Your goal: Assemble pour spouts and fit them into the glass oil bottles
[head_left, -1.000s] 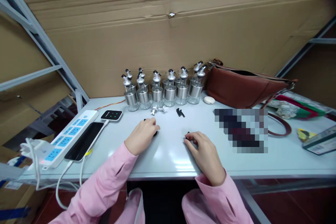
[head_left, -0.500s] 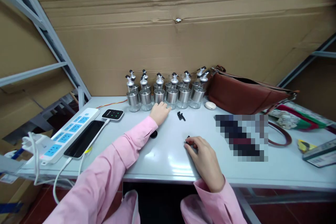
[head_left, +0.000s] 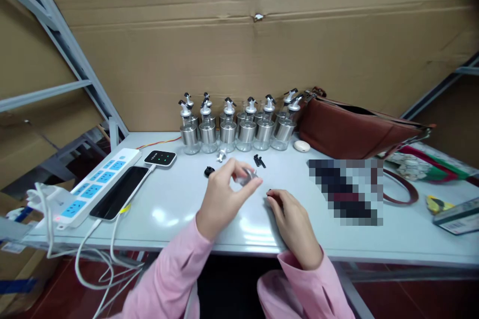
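In the head view, the left hand [head_left: 220,199] is raised just above the bench [head_left: 175,204], its fingers [head_left: 245,185] pinched shut on a small silver spout [head_left: 247,177] whose long axis lies roughly level, left to right. The right hand [head_left: 294,219] rests on the bench, fingers curled closed over a small black part [head_left: 270,193]. One black cap [head_left: 208,171] and one more silver spout [head_left: 221,155] lie nearby. Behind stand the bottles [head_left: 239,127], about ten.
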`<action>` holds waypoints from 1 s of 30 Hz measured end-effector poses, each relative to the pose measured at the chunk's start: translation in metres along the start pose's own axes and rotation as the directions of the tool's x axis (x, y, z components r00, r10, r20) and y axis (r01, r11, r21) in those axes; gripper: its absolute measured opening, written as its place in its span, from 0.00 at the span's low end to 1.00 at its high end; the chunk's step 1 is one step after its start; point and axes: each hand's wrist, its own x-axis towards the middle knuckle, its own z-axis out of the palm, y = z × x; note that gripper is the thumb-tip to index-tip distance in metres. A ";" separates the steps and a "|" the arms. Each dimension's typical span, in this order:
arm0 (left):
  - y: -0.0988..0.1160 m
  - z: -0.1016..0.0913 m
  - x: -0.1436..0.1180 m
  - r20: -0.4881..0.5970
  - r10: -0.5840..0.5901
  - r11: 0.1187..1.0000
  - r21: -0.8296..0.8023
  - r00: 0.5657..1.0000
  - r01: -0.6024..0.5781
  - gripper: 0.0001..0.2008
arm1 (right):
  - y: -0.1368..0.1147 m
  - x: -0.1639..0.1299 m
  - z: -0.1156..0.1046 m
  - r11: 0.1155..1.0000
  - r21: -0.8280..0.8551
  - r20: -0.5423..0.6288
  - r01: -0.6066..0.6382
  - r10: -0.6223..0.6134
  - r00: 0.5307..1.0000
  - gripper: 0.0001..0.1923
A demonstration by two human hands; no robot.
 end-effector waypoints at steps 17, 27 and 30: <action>-0.040 0.022 -0.064 -0.029 -0.278 0.842 -0.488 0.960 0.229 0.09 | -0.043 -0.009 0.013 0.746 0.657 0.016 -0.108 0.130 0.991 0.06; -0.034 0.021 -0.064 -0.009 -0.341 0.814 -0.503 0.940 0.291 0.14 | -0.049 -0.011 0.018 0.664 0.741 -0.070 -0.098 0.223 0.972 0.06; -0.032 0.016 -0.062 0.023 -0.355 0.856 -0.395 0.934 0.335 0.14 | -0.050 -0.011 0.019 0.658 0.746 -0.065 -0.103 0.226 0.972 0.06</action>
